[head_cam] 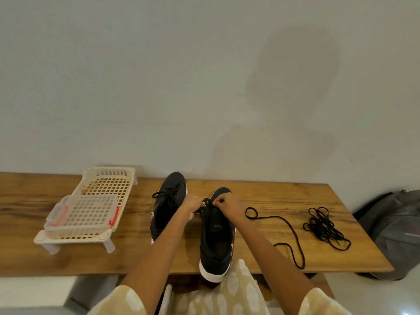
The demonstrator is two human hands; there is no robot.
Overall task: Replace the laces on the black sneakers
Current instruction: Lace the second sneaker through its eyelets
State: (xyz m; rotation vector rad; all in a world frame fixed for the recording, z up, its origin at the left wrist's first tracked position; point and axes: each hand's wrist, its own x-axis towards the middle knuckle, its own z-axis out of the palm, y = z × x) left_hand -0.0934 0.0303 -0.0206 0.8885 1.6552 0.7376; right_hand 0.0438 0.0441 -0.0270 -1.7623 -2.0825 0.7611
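The nearer sneaker (216, 242), heel overhanging the counter (261, 196) edge, is pinched at its eyelet flaps by both hands: left hand (193, 204), right hand (227, 206). A loose lace (293, 233) trails rightward; whether it is held cannot be told. The lace is judged limp and light, best taken at its stiff tip. The second sneaker (169, 201) stands laced alongside.

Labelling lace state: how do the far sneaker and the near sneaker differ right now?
The far sneaker is laced, with a bow tied; the near sneaker shows bare eyelets. The far sneaker sits untouched on the table; the near sneaker has the left hand and right hand at its eyelets, its heel overhanging the table edge. Both are black with white soles, toes toward the wall.
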